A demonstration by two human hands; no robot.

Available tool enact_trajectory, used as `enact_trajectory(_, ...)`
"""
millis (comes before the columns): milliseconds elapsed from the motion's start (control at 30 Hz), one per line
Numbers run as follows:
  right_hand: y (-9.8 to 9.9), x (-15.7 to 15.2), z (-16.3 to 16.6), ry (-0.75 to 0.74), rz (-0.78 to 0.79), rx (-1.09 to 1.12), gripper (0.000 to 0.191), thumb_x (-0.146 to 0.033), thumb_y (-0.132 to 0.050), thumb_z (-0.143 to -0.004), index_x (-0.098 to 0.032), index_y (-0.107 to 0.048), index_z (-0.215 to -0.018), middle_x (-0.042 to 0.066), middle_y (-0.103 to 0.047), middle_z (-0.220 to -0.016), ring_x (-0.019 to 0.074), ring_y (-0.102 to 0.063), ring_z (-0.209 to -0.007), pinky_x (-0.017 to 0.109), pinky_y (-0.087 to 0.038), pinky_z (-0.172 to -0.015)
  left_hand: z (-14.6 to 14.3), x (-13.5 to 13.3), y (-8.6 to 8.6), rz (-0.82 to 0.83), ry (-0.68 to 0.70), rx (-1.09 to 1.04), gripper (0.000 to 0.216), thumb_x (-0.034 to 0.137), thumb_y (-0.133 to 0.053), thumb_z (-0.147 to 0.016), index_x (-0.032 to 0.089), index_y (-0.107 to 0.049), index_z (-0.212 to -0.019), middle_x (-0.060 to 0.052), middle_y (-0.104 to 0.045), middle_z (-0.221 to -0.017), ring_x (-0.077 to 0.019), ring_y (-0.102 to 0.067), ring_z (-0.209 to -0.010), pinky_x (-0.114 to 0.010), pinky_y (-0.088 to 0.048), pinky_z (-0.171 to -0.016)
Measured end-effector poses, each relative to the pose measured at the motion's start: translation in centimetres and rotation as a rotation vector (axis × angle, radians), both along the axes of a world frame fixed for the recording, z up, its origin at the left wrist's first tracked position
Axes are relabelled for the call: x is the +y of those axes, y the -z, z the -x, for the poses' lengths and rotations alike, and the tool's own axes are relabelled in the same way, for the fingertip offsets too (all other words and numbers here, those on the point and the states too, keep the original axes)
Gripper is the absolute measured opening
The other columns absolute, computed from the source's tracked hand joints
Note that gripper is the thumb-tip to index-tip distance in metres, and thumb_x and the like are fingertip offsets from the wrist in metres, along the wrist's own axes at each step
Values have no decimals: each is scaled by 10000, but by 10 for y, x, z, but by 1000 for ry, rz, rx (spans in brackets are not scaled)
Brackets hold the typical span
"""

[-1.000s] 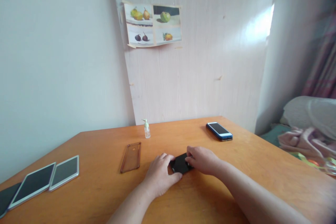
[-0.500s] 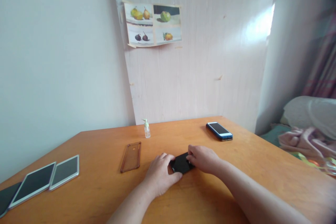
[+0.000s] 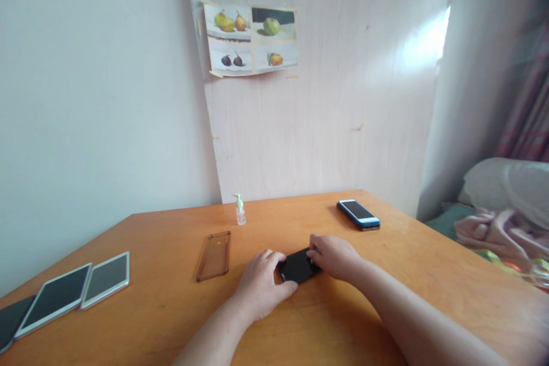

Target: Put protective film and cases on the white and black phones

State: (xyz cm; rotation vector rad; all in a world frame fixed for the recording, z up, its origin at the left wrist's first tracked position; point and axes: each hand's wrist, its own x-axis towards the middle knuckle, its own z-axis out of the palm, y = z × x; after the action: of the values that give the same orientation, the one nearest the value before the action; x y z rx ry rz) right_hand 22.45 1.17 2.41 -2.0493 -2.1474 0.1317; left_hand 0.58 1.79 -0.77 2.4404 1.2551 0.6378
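A black smartphone (image 3: 297, 266) lies screen up on the wooden table, between my hands. My left hand (image 3: 262, 286) grips its left end, the thumb along the near edge and the fingers at the far edge. Over the right end, my right hand (image 3: 333, 257) has its fingers curled and pressed together against the screen. Whatever those fingertips may hold is hidden. Left of my left hand lies a clear brownish phone case (image 3: 214, 257). Beyond the case stands a small clear pump bottle (image 3: 240, 211) with a pale green top.
At the far right of the table (image 3: 171, 320), a white-faced phone (image 3: 359, 213) rests on a darker one. Along the left edge lie a white tablet (image 3: 55, 300), a smaller white device (image 3: 106, 280) and a dark device (image 3: 12, 320). A wall stands behind.
My right hand has shifted slightly to the right along the phone's screen. My left hand and the phone stay in place.
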Motion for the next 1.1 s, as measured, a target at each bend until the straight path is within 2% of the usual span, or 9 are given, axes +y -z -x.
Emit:
enact_trajectory(133, -2, 2, -3, 57, 1, 5, 188, -342, -491, -880, -224, -615, -959, 72, -700, -969, 210, -625, -886, 275, -302, -626, 0, 0, 0, 0, -2, -11, 414, 403, -662, -731, 250, -599, -1110, -40, -608, -1088, -247, -545, -1042, -328, -418, -883)
enact_trajectory(300, 3, -6, 15, -93, 1, 36, 183, -352, -516, -871, -239, -610, -981, 48, -705, -930, 191, -628, -832, 268, -293, -615, 0, -1, -3, 16, -5, 7, 389, 396, -661, -725, 250, -613, -1083, -37, -609, -1054, -247, -549, -1020, -319, -423, -846)
enact_trajectory(367, 4, -6, 15, -107, -1, 41, 185, -358, -519, -871, -240, -608, -982, 44, -705, -926, 189, -627, -829, 266, -291, -616, -1, -1, -3, 17, -3, 9, 395, 400, -657, -729, 250, -612, -1091, -41, -606, -1054, -248, -549, -1026, -317, -421, -853)
enact_trajectory(533, 3, 4, -3, 36, -25, 11, 179, -353, -498, -879, -224, -608, -940, 59, -706, -953, 206, -630, -878, 273, -278, -612, 0, 0, 0, 13, -3, -3, 413, 411, -656, -733, 252, -604, -1111, -46, -600, -1088, -249, -542, -1054, -320, -413, -887)
enact_trajectory(600, 3, 5, -3, 48, -30, 8, 177, -348, -491, -882, -223, -606, -931, 60, -707, -950, 203, -631, -873, 274, -276, -610, 0, 0, 0, 13, -1, -6, 410, 408, -658, -732, 252, -604, -1108, -44, -603, -1092, -249, -540, -1053, -320, -414, -885)
enact_trajectory(833, 10, -3, 14, -117, -41, 30, 183, -372, -517, -861, -248, -609, -960, 37, -714, -913, 194, -637, -820, 267, -276, -600, -1, -2, -2, 1, -6, -1, 385, 395, -666, -722, 251, -617, -1076, -37, -610, -1036, -242, -550, -1006, -313, -421, -846)
enact_trajectory(1000, 6, 3, -1, 22, -55, -4, 179, -356, -495, -871, -228, -609, -921, 58, -715, -935, 207, -638, -857, 271, -263, -594, -1, -2, -3, -2, -10, -1, 403, 406, -667, -723, 248, -611, -1089, -41, -612, -1062, -245, -551, -1019, -326, -420, -864)
enact_trajectory(1100, 6, 2, 1, 25, -57, -3, 176, -352, -492, -873, -227, -606, -920, 59, -716, -932, 206, -639, -854, 272, -264, -594, -1, -1, -2, -1, -7, -1, 405, 405, -673, -719, 248, -612, -1087, -39, -612, -1063, -246, -552, -1019, -326, -424, -860)
